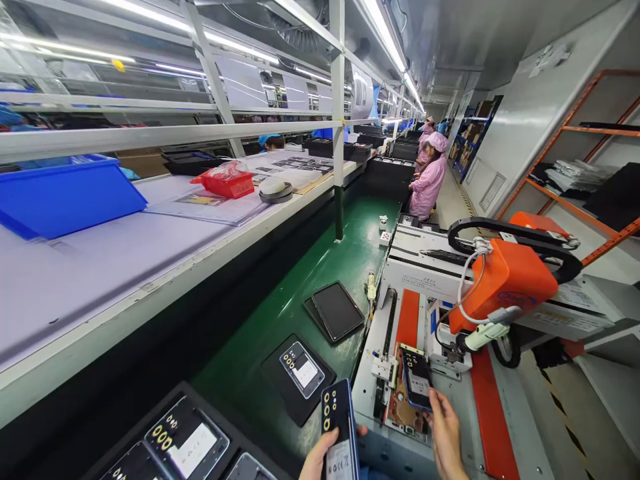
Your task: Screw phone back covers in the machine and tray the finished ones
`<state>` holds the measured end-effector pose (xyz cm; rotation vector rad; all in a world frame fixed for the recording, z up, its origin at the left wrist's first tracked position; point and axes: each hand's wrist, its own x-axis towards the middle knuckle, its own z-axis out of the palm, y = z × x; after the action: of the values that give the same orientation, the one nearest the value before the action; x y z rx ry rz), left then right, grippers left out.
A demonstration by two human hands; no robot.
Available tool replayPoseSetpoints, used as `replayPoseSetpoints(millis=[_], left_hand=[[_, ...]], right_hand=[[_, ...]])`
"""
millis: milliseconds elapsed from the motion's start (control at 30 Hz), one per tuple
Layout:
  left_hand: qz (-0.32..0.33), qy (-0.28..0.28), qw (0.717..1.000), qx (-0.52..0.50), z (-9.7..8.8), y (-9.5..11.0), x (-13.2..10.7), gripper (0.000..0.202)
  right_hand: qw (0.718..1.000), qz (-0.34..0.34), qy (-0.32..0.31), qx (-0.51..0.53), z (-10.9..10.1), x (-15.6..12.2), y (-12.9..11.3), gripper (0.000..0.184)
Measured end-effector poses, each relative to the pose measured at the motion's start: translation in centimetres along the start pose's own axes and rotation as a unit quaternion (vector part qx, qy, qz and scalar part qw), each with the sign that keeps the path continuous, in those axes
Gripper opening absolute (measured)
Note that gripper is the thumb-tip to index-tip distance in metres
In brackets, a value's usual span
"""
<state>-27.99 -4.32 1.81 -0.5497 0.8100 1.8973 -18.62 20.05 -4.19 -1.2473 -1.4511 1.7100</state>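
The nearer phone [341, 427] sits clasped in my left grip [323, 453], while my right grip [445, 427] seemingly pinches the farther phone [417, 381] by one end, to steady it at the fixture [399, 408].

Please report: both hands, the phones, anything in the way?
Left hand gripping blue-edged black phone with gold camera rings. Right hand holding lower end of second black phone, over flat brown fixture. Bulky orange machine head nearby, not touching right hand.

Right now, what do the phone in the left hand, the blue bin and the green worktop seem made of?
Phone in the left hand: smooth dark back, glass or plastic, unclear which.
Blue bin: likely moulded plastic, smooth, evenly coloured.
Green worktop: glossy, with bright reflections; perhaps rubber matting or paint.
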Motion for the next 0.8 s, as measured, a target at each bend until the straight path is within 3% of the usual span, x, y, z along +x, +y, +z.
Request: replayPoseSetpoints(millis=[67,167,233,300,433,500,567,667,733,800], left_hand=[[-0.003,-0.005,1.000,-0.024,0.4,0.5,0.2,0.032],[0.014,-0.039,0.996,-0.079,0.9,0.6,0.8,0.031],[0.042,-0.044,0.993,-0.104,1.0,0.2,1.4,0.034],[0.030,-0.027,0.993,-0.107,0.8,-0.4,1.9,0.033],[-0.031,0.010,0.996,-0.081,1.5,-0.9,1.9,0.025],[-0.008,0.034,0.997,-0.072,2.8,-0.6,1.4,0.021],[0.028,0.061,0.996,-0.065,4.4,-0.3,0.8,0.016],[0.094,0.099,0.990,-0.029,6.3,0.1,0.1,0.010],[0.126,0.103,0.987,-0.003,7.0,0.1,0.0,0.010],[0.128,0.091,0.988,-0.002,7.2,-0.1,0.2,0.011]], right_hand=[[0.998,0.039,-0.011,0.048,0.2,-0.6,-1.3,0.074],[0.993,0.042,-0.086,0.062,0.3,-3.0,-2.2,0.074],[0.989,0.030,-0.130,0.070,1.0,-5.2,-1.8,0.072],[0.981,0.010,-0.178,0.075,2.0,-7.3,-0.9,0.072],[0.955,-0.084,-0.283,0.005,3.5,-9.5,0.6,0.062],[0.937,-0.201,-0.265,-0.101,3.5,-9.6,0.2,0.052],[0.882,-0.377,-0.193,-0.208,3.5,-9.3,-0.7,0.041],[0.705,-0.641,-0.113,-0.283,3.9,-9.0,-2.5,0.032],[0.607,-0.731,-0.117,-0.289,4.4,-9.0,-3.4,0.028],[0.574,-0.758,-0.132,-0.280,4.5,-9.0,-3.9,0.024]])
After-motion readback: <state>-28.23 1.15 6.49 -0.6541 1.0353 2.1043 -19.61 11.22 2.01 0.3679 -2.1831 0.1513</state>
